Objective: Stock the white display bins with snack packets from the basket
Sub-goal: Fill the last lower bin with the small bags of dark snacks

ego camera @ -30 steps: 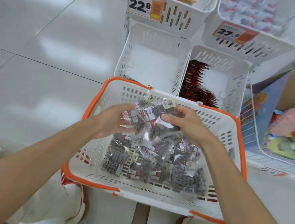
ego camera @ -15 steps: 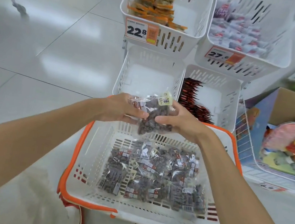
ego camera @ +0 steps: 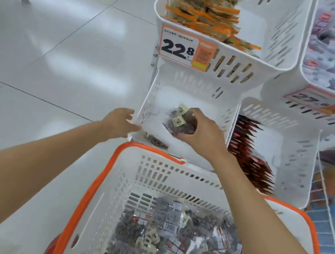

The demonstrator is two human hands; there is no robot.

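the held snack packets (ego camera: 182, 121) have been carried out of the orange-rimmed basket (ego camera: 150, 168) and into the lower left display bin (ego camera: 191, 86). half a second ago they were held by both hands above the basket. now they are gripped by the right hand (ego camera: 202, 137) alone, its fingers curled round the dark bundle from the near right side. the left hand (ego camera: 118, 121) has been taken off the packets and brought to the bin's near left corner. its fingertips are seen at the rim, but whether the rim is gripped or only touched cannot be told.

the packets are held low inside the bin, over its white floor, and are not yet released. one dark packet (ego camera: 155, 140) is already lying in the bin's near left corner, so this is judged to be an early load. many more packets (ego camera: 175, 240) are left in the basket.

two pale tags are shown on the bundle, so at least two packets are judged to be held. the tagged ends are pointed up and toward the bin's far left. the long axis is judged to run from there down toward the near right, under the palm, though much of it is hidden by the hand.
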